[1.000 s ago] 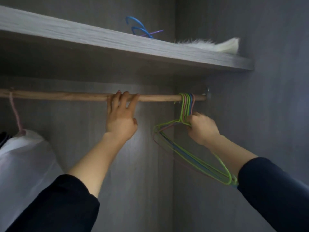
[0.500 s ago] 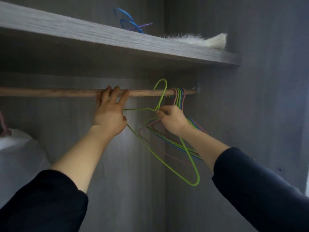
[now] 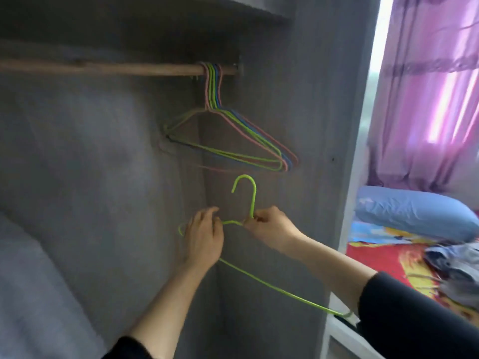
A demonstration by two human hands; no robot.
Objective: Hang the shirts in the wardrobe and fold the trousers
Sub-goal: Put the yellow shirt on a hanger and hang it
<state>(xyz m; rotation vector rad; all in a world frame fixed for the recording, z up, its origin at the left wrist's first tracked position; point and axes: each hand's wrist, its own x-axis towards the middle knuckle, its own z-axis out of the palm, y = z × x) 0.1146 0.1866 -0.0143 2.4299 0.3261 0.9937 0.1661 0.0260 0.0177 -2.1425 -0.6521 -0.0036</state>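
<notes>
A green wire hanger (image 3: 244, 189) is off the rail and held low inside the wardrobe. My right hand (image 3: 269, 225) pinches it at the base of its hook. My left hand (image 3: 204, 235) holds its left shoulder wire with curled fingers. Its lower bar (image 3: 282, 290) runs down to the right under my right arm. Several coloured hangers (image 3: 233, 141) still hang at the right end of the wooden rail (image 3: 116, 69). A heap of grey clothes (image 3: 456, 265) lies on the bed at the right.
The grey wardrobe side wall (image 3: 305, 125) stands just right of the hangers. Pale fabric (image 3: 31, 281) fills the lower left. Beyond the wardrobe are a bed with a red patterned cover (image 3: 381, 257), a blue pillow (image 3: 414, 213) and purple curtains (image 3: 427, 86).
My right hand lifted the green hanger off the rail and brought it down. My left hand let go of the rail and took the hanger's shoulder. The view swung right and down.
</notes>
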